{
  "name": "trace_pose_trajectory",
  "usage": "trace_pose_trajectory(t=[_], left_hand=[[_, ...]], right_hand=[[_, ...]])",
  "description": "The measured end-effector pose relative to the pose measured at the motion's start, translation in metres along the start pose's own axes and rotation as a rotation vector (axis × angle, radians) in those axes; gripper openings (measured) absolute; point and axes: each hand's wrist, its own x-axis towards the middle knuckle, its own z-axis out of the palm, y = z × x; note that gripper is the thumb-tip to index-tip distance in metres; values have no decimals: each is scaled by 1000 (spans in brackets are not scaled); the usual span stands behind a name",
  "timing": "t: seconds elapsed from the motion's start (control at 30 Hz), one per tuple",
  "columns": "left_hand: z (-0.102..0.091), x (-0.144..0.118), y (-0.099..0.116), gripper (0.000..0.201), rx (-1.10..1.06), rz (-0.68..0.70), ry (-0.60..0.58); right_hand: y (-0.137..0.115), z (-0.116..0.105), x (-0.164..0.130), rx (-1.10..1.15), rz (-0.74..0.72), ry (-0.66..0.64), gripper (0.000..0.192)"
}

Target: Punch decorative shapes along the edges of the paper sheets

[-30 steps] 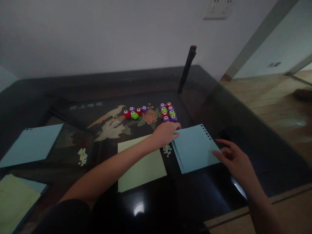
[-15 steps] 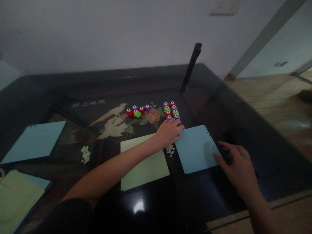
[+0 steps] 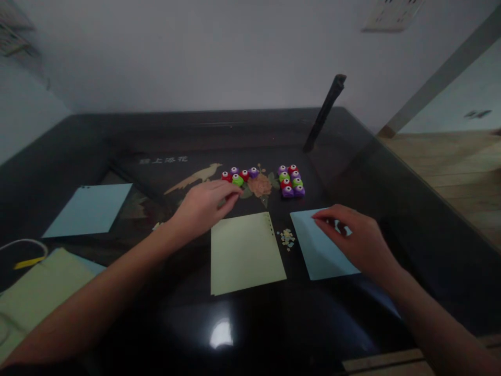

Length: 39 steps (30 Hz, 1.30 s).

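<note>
My left hand reaches over the dark glass table, its fingertips just short of a green punch in a short row of small red, green and purple punches. It holds nothing. My right hand lies on the upper right part of a light blue sheet, fingers bent and touching the paper. A pale green sheet with a punched right edge lies between my hands. A block of several more punches stands beyond the blue sheet.
A small heap of paper bits lies between the two sheets. Another blue sheet is at the left, and a green-and-blue paper stack with a white cable is at the lower left. A dark rod leans at the back right.
My left hand has left the blue sheet's corner and moved left to the row of punches. My right hand has slid from the sheet's right edge onto it. The view turned left.
</note>
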Motion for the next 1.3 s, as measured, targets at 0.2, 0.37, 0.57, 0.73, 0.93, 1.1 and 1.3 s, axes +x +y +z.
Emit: trace_pose_trajectory(t=[0.2,0.37,0.57,0.73,0.93,1.1,1.3], left_hand=[[26,-64,-8,25,35,-191,-139],[36,-75,4,50,57,-275,-212],[39,-77,4,73,117,-317,-259],[42,-80,3,66,92,-301,-269],[39,-79,5,58,23,-283,-230],[37,-77,9,50,-3,-277,-186],[32,-79,8,32,-95,-269,-183]], right_hand=[[-22,60,43,-73,-209,-252,23],[-25,82,52,-239,-285,-330,68],[-19,87,50,-255,-285,-344,73],[-19,85,45,-211,-302,-310,62],[-22,84,43,-98,-299,-276,42],[-19,86,42,14,-232,-268,27],[-25,72,48,187,-64,-451,6]])
